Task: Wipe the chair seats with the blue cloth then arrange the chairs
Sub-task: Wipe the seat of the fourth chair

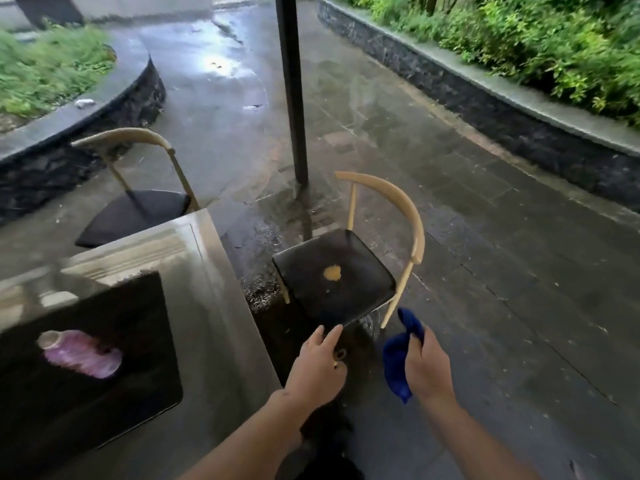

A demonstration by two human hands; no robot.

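A chair [349, 282] with a black seat and a pale curved wooden back stands just ahead of me, with a tan patch in the middle of the seat. My left hand [318, 365] reaches to the seat's near corner, fingers spread and touching the edge. My right hand [427, 367] is closed around the blue cloth [398, 362], which hangs bunched to the right of the seat's front. A second chair [135, 206] of the same kind stands farther left, behind the table corner.
A grey table [207, 306] with a black inset fills the lower left, and a pink bottle [79, 353] lies on it. A dark post [294, 91] rises from the wet paving behind the near chair. Low stone walls curve along the left and right.
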